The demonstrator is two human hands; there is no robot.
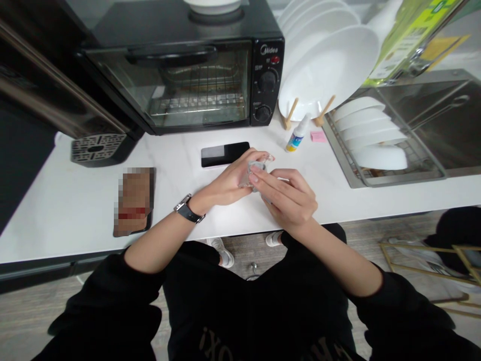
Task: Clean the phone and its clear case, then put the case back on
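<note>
A small clear, crinkled item [257, 168], perhaps plastic or glass, is between my two hands above the counter's front part. My left hand [231, 181], with a black-strapped watch on the wrist, holds it from the left, fingers curved round it. My right hand [291, 198] presses its fingertips on the item from the right. Just behind my left hand lies a black phone [224, 154]. A small white bottle with a blue and yellow label [295, 136] stands beyond my right hand, beside a pink slip [318, 136].
A black toaster oven [176, 80] stands at the back. White plates [330, 65] lean in a wooden rack to its right. Bowls [370, 130] sit in a wire basket over the sink [460, 145]. At the left are a pixelated phone-like object [134, 200] and a drip tray [98, 147].
</note>
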